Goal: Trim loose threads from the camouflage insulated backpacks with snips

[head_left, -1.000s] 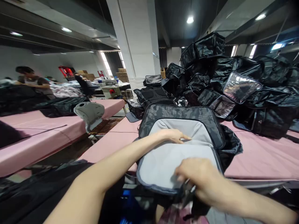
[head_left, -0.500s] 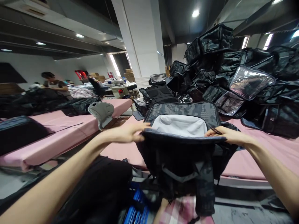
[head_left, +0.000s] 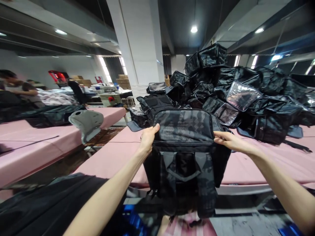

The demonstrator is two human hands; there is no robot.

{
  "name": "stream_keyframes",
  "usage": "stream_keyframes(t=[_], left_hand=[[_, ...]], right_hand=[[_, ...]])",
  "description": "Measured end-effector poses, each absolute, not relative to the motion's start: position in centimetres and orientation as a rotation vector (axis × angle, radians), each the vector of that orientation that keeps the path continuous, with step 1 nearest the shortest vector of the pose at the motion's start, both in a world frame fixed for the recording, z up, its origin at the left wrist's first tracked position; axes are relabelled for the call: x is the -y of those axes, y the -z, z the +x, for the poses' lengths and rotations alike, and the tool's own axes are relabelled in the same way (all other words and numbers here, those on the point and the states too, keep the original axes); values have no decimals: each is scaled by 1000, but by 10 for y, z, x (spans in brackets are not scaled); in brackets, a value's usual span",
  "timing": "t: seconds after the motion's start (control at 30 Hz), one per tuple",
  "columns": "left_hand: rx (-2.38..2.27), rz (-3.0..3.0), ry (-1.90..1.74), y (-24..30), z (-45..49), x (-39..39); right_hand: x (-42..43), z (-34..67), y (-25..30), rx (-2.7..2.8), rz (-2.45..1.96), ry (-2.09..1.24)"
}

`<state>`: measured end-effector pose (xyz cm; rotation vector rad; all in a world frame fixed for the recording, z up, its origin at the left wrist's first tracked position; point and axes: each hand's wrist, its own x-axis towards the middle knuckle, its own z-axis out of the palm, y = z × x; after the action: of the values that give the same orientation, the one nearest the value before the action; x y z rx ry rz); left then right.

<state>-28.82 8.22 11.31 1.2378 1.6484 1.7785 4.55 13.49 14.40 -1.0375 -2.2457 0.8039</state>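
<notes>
A black camouflage-patterned bag (head_left: 184, 154) stands upright in front of me at the near edge of the pink table (head_left: 115, 154), its lid down. My left hand (head_left: 148, 139) grips the bag's upper left corner, thumb on top of the lid. At the upper right corner my right hand (head_left: 227, 140) pinches the lid's edge. A carry handle and straps hang down the bag's front face.
A big heap of similar black bags (head_left: 236, 91) covers the table behind and to the right. A second pink table (head_left: 36, 141) at left carries dark bags; a grey moulded part (head_left: 86, 122) sticks up by the gap between the tables. People sit far left. A white pillar (head_left: 137, 46) rises behind.
The bag's lid, open with its grey lining showing a second ago, has been folded shut. Both hands moved from the lining to the bag's top corners.
</notes>
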Motion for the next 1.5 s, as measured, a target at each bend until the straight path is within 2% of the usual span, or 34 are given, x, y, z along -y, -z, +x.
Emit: stream_keyframes(t=[0.1, 0.27, 0.43, 0.57, 0.67, 0.77, 0.9, 1.0, 1.07, 1.17, 1.27, 1.37, 1.43, 1.5], left_hand=[[-1847, 1351, -1768, -110, -295, -73], [-2323, 1708, -1498, -106, -289, -49], [-2110, 1584, -1627, -105, -282, -71], [-1976, 1538, -1675, -106, -284, -94], [-1897, 1530, -1671, -107, -284, -99], [-1875, 1521, -1671, -110, -282, -93], [-1753, 1549, -1585, -118, -288, -90], [-1626, 1622, -1408, -127, -300, -105], [-1762, 1720, -1262, -136, -304, -119], [-2292, 1885, -1064, -148, -285, -130], [-2584, 2270, -1256, -148, -229, -125], [-1922, 3012, -1185, -135, -165, -119], [-1582, 3121, -1146, -126, -140, -120], [-1492, 3088, -1153, -123, -132, -122]], right_hand=[[-140, 21, -133, 2076, -981, -539], [-189, -11, -130, 1803, -870, -530], [-212, 3, -139, 1728, -818, -509], [-185, 34, -114, 1531, -915, -158], [-165, 38, -88, 1614, -1097, 23], [-167, 37, -78, 1699, -1131, 6], [-199, 69, -92, 1617, -1081, -56], [-221, 100, -97, 1500, -1173, -336], [-227, 110, -92, 1447, -1209, -489], [-223, 108, -81, 1432, -1206, -540], [-218, 98, -74, 1455, -1178, -559], [-219, 91, -71, 1476, -1173, -568], [-221, 91, -69, 1472, -1182, -558], [-222, 96, -66, 1488, -1219, -515]])
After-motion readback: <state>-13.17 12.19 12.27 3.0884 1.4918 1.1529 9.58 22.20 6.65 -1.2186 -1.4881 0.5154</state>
